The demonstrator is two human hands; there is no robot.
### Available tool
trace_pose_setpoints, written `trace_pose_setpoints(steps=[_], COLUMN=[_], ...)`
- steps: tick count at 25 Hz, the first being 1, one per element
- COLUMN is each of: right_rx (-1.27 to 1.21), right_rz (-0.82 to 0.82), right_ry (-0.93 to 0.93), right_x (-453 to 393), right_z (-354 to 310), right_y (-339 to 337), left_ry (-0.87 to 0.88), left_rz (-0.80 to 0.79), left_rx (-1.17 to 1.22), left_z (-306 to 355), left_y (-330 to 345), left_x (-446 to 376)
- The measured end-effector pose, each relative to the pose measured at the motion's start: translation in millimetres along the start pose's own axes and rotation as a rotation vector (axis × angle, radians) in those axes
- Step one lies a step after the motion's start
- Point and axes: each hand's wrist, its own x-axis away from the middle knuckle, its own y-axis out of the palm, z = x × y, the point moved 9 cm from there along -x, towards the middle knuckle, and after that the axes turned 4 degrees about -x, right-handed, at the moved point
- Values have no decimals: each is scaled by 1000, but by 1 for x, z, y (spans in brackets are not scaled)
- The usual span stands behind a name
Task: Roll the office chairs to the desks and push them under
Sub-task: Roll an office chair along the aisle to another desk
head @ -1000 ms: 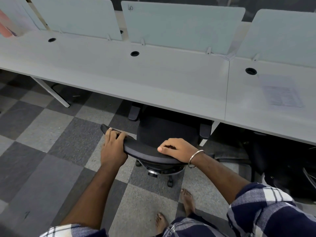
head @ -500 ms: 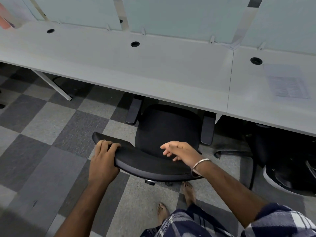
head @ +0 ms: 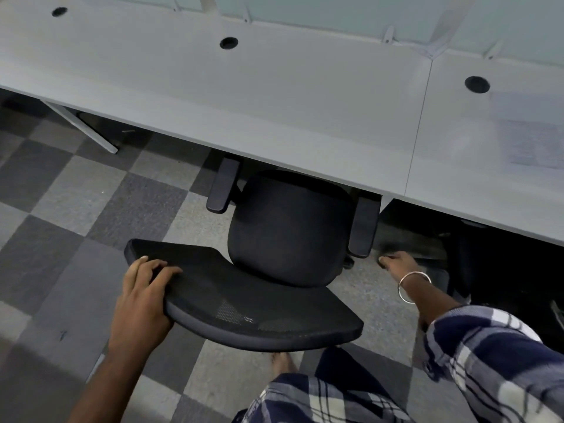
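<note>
While my left hand [head: 143, 296] grips the chair [head: 287, 230] backrest, its seat sits partly under the desk [head: 274, 96]; my right hand [head: 396, 264] seems loose, empty.

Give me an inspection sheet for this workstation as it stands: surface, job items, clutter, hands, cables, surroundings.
Surface: grey desk, bare around the round cable holes.
Job's things: black office chair, front of its seat and armrests at the desk edge, most of the seat outside; backrest toward the person.
Clutter: a printed sheet of paper on the neighbouring desk.
Hands: left hand grips the backrest's left end; right hand is off the chair, low beside the right armrest, holding nothing.
Cables: nothing seen.
Surroundings: checkered grey carpet floor, frosted divider panels, a white desk leg, dark things under the neighbouring desk, too dim to identify.
</note>
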Motion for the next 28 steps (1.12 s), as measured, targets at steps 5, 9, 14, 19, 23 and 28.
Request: trace_pose_setpoints(steps=[5,9,14,19,23,28], right_rx=[-285,-309,-272,-475,-343,-327], right_rz=[121,-374,155,-19,-14,-331], right_ry=[43,52,19,247,239,249], right_x=[-12,0,-28,-40,-43,-24], right_z=[-20,-47,-38,-3,16,-6], right_y=[31,124,69,83,68,116], left_ry=[-38,-8,-14,-7,8,9], left_rz=[-63,-54,-56,-33,-18,25], left_rx=[-42,-74,-101,-119,-114,-89], left_z=[2,7,6,5,7,12], left_y=[4,4,6,6,7,4], left_x=[-4,-5,-5,-6,-9,-6])
